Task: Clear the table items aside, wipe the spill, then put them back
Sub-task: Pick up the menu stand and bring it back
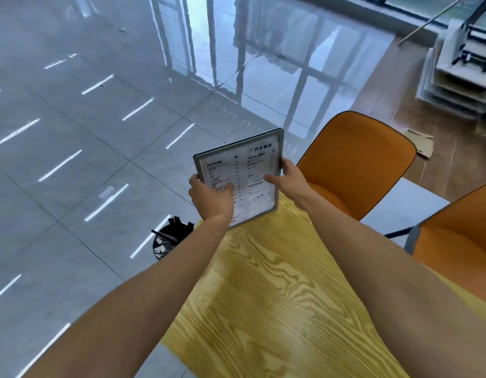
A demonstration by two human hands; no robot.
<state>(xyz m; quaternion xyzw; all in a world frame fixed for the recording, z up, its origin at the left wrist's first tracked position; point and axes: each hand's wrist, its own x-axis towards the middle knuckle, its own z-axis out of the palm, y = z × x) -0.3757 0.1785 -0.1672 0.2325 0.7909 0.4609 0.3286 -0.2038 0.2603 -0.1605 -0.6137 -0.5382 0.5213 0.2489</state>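
Menu board (243,177) sits tilted at the table's (263,309) far end, its lower edge near or on the wood; I cannot tell which. My left hand (210,199) grips its left edge, my right hand (286,177) its right. If either grip slackens it could tip off the far edge toward the bin (168,242) below the left corner. I see no spill; the print is unreadable.

Menu board (243,175) held in both hands above far end of yellow wood-grain table (263,296).
Left hand (211,199) gripping left edge, right hand (286,180) gripping right edge; orange chair (356,162) beyond, black bin (169,240) on tiled floor.
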